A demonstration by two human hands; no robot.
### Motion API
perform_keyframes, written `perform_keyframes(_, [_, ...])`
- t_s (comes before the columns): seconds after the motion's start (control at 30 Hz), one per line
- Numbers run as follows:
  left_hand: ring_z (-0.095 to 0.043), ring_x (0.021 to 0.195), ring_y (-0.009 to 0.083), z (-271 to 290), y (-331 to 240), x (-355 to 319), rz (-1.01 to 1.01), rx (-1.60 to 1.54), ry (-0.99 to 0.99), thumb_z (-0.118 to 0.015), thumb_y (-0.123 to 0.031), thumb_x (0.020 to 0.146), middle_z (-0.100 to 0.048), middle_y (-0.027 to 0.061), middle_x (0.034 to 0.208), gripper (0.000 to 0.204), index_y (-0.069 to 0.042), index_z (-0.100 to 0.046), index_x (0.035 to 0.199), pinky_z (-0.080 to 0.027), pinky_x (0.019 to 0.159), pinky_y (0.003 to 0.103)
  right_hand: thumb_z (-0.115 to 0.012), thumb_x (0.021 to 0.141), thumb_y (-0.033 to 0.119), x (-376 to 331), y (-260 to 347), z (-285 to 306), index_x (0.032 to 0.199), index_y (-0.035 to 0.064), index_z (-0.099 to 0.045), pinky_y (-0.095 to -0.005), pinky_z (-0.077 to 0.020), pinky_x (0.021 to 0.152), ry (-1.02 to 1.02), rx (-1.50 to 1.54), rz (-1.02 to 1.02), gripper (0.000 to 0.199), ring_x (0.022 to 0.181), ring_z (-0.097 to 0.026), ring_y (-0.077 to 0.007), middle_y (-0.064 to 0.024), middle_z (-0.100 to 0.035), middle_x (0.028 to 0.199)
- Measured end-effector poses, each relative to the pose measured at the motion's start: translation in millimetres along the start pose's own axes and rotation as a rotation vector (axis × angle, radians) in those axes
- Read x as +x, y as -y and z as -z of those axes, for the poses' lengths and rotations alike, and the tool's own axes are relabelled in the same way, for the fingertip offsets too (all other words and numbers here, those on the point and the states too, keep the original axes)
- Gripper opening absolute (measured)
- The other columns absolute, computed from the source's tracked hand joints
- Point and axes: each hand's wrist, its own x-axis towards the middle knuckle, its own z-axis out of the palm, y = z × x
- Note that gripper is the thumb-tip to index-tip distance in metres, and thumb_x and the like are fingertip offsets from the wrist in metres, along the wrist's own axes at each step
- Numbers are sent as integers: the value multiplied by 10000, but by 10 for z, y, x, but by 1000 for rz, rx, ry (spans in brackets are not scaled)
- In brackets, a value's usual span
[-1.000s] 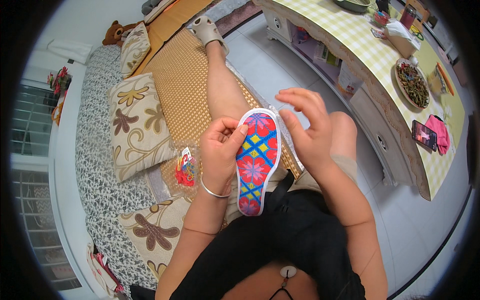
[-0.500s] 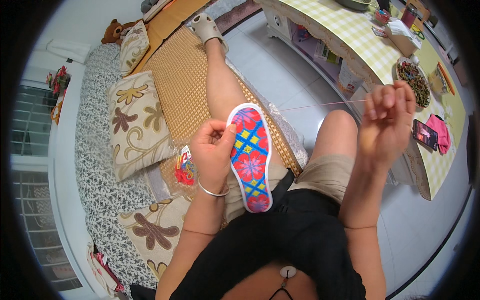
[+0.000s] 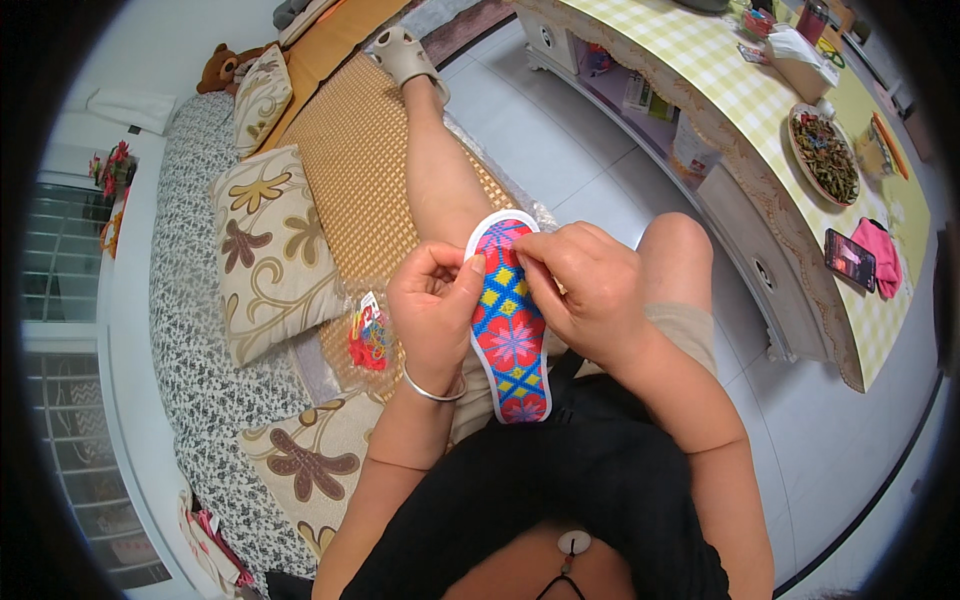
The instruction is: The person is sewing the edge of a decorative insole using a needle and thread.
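Observation:
An embroidered insole point(image 3: 511, 335) with a white rim and a red, blue and yellow flower pattern stands upright above my lap. My left hand point(image 3: 437, 297) pinches its left edge near the wide end, thumb on the patterned face. Against the right edge at the same end, my right hand point(image 3: 588, 285) has its thumb and fingertips pressed together on the patterned face. Whether a needle or thread sits in that right pinch is too small to make out. A bag of coloured thread point(image 3: 369, 335) lies on the seat beside my left wrist.
Patterned cushions point(image 3: 275, 250) lie on the woven seat mat point(image 3: 365, 165) to the left. At the right stands a low table with a checked cloth point(image 3: 690, 60), holding a plate of food point(image 3: 823, 155), a phone point(image 3: 850, 262), a pink cloth point(image 3: 877, 257) and a tissue box point(image 3: 803, 62).
My right hand has come down leftward from beside the table to the insole's right edge. The pink thread stretched between them no longer shows. My left hand keeps its hold.

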Motion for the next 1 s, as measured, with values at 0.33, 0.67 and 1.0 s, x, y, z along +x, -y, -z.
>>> perform_keyframes(0.33, [-530, 614, 21, -16, -11, -9, -30, -6, 30, -642, 16, 854, -603, 8, 739, 67, -2, -578, 842, -428, 549, 154, -690, 699, 33, 11, -12, -31, 847, 44, -642, -342, -465, 520, -5, -24, 33, 156, 597, -580, -244, -77, -580, 671])
perform_keyframes(0.67, [-532, 615, 20, -32, -39, -18, -35, -19, 42, -633, 26, 856, -604, 10, 744, 60, 2, -579, 847, -429, 545, 156, -689, 691, 47, 21, 27, -1, 834, 38, -634, -343, -461, 508, 6, -52, 37, 154, 590, -577, -244, -74, -571, 660])
perform_keyframes(1.0, [-469, 536, 79, -61, 8, -19, -467, 401, 42, -687, 20, 736, -571, 38, 667, 107, -6, -585, 754, -385, 498, 211, -678, 692, 47, 104, 144, 60, 789, 44, -594, -341, -442, 486, 75, -170, 112, 128, 564, -556, -243, -74, -549, 637])
